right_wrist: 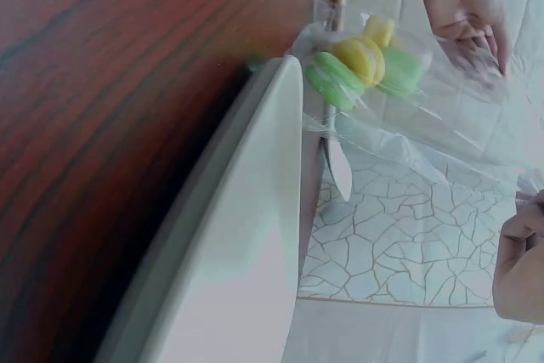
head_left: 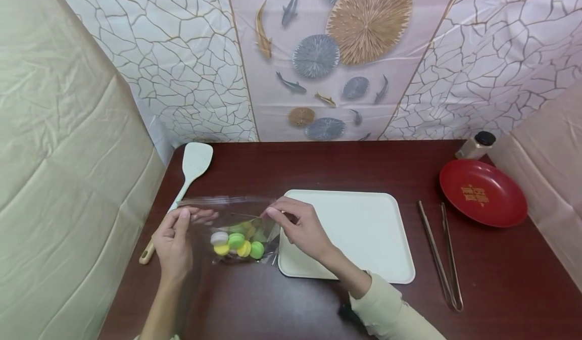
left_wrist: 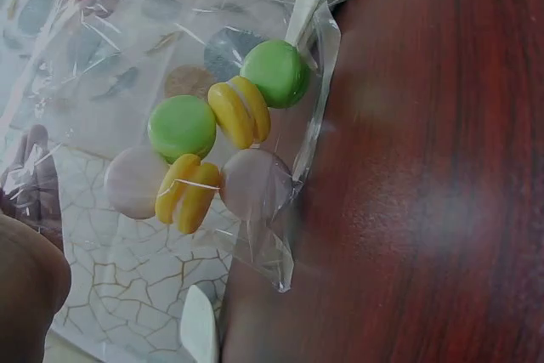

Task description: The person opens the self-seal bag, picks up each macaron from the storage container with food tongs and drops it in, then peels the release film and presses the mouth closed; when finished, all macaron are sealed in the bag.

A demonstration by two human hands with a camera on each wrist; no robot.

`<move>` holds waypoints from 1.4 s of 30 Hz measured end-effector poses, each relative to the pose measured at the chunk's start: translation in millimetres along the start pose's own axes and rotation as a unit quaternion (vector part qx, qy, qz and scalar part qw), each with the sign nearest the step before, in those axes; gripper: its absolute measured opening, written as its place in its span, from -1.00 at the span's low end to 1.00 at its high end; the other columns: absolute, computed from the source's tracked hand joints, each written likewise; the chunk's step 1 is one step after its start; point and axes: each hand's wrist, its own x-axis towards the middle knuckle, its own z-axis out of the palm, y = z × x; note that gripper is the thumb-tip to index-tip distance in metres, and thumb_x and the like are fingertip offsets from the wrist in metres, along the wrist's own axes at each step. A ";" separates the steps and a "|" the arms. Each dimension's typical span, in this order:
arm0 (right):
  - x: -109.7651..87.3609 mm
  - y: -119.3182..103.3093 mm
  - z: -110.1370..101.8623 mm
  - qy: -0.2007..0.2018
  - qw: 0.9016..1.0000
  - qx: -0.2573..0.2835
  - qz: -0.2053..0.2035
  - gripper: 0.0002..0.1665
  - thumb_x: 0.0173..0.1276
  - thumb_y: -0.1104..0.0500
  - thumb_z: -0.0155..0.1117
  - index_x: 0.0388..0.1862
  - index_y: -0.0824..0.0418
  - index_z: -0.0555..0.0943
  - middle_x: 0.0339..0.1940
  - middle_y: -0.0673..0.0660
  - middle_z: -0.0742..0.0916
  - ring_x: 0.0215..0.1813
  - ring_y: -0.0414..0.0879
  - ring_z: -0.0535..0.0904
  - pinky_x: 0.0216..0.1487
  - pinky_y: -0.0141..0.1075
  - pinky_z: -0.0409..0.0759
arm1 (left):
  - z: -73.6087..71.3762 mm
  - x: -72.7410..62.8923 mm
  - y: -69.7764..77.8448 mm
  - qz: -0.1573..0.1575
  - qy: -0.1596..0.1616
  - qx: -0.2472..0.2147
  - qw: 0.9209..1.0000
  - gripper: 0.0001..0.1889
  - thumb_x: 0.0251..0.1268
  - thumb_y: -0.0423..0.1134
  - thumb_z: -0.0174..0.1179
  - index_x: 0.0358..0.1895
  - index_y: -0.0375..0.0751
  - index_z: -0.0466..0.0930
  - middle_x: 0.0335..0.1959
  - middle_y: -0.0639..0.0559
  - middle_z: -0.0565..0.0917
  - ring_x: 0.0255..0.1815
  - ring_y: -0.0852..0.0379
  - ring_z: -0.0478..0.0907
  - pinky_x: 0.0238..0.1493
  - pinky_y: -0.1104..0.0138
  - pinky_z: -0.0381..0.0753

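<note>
Between the two hands hangs a clear plastic bag point(head_left: 247, 219) with its zip edge upward. Several macarons point(head_left: 236, 240), green, yellow and pale, lie at the bottom of it; the left wrist view shows these macarons point(left_wrist: 183, 128) through the film. My left hand point(head_left: 175, 241) grips the bag's upper left corner between thumb and fingers, some fingers stretched behind the film. The upper right corner is pinched between thumb and fingertips of my right hand point(head_left: 303, 226). That hand is over the left edge of a white rectangular tray point(head_left: 354, 234).
A white spatula point(head_left: 196, 162) with a wooden handle end lies along the table's left side, partly behind the bag. Right of the tray are metal tongs point(head_left: 438, 259), their tips pointing away. Beyond them sit a red plate point(head_left: 495, 191) and a black-lidded jar point(head_left: 475, 145).
</note>
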 end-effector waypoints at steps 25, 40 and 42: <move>60.9 -44.7 46.9 -0.020 0.825 -0.429 -0.368 -0.77 0.53 0.20 0.45 0.11 0.07 0.82 -0.02 -0.04 0.74 -0.63 -0.33 0.41 -0.63 -0.54 0.37 | 16.8 0.7 14.9 -0.067 0.060 0.165 0.982 -0.75 0.73 -0.43 0.10 0.00 -0.50 0.78 -0.13 0.06 0.90 -0.05 0.25 0.84 0.08 0.47 0.77; 78.7 -33.1 57.1 -0.049 0.805 -0.469 -0.360 -0.72 0.48 0.32 0.43 0.12 0.21 0.83 -0.15 0.00 0.68 -0.60 -0.26 0.46 -0.67 -0.43 0.44 | 20.8 11.8 15.2 0.039 -0.060 0.328 0.942 -0.80 0.57 -0.68 0.10 0.04 -0.65 0.72 -0.11 0.10 0.87 -0.04 0.49 0.80 -0.03 0.57 0.78; 80.6 -32.4 57.3 -0.059 0.798 -0.472 -0.370 -0.72 0.48 0.31 0.45 0.12 0.22 0.83 -0.14 0.01 0.69 -0.56 -0.25 0.51 -0.66 -0.42 0.49 | 19.4 12.4 15.8 0.055 -0.065 0.342 0.936 -0.79 0.53 -0.71 0.12 0.02 -0.62 0.74 -0.17 -0.14 0.88 -0.05 0.50 0.79 -0.05 0.59 0.77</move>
